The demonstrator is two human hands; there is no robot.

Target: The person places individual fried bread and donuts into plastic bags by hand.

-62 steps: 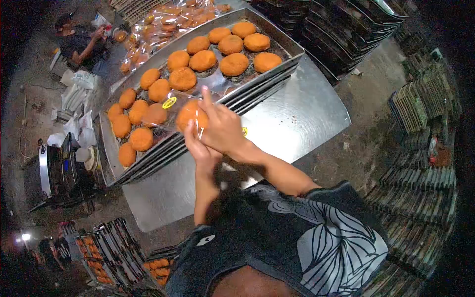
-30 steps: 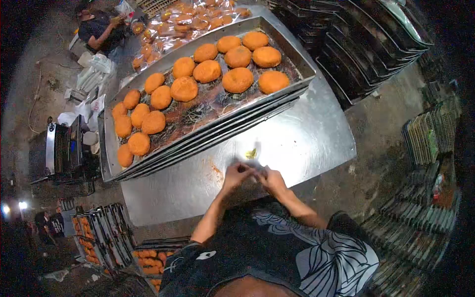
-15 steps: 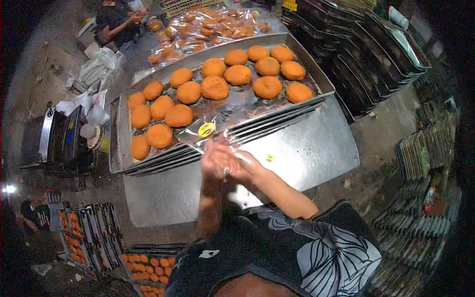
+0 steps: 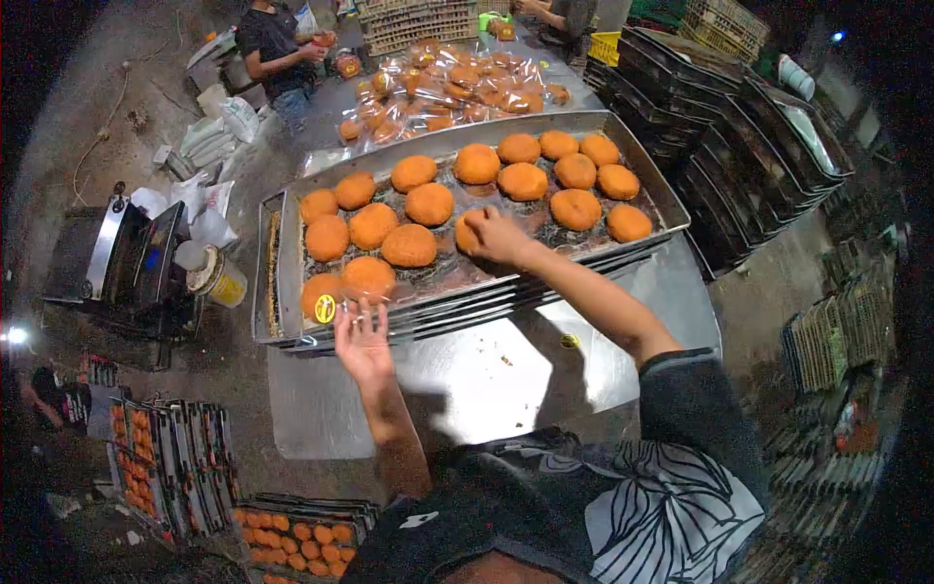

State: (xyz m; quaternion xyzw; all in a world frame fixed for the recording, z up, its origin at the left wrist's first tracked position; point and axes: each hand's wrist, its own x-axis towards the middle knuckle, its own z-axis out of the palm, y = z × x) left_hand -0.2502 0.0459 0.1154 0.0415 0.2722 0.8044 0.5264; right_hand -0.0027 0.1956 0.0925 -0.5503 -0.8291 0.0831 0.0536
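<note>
Round orange-brown buns (image 4: 429,203) lie in rows on a dark metal tray (image 4: 671,209), which tops a stack of trays on a metal table (image 4: 311,409). My right hand (image 4: 501,237) is closed on one bun (image 4: 469,234) near the middle of the tray. At the tray's front left edge, my left hand (image 4: 364,343) has its fingers apart, palm up. A clear plastic bag with a yellow label (image 4: 325,309) is at its fingertips, over the front left buns. How the bag is held is hard to make out.
Bagged buns (image 4: 448,88) are heaped behind the tray. A person (image 4: 277,49) stands at the back left, another person's arm (image 4: 545,14) shows at the back. Stacked dark trays (image 4: 720,127) rise on the right, a white bucket (image 4: 216,275) on the left, bun racks (image 4: 175,457) at lower left.
My hands were together at the tray's front edge around the bag. They have moved apart: my right hand forward onto a bun, my left hand leftward. The view has shifted.
</note>
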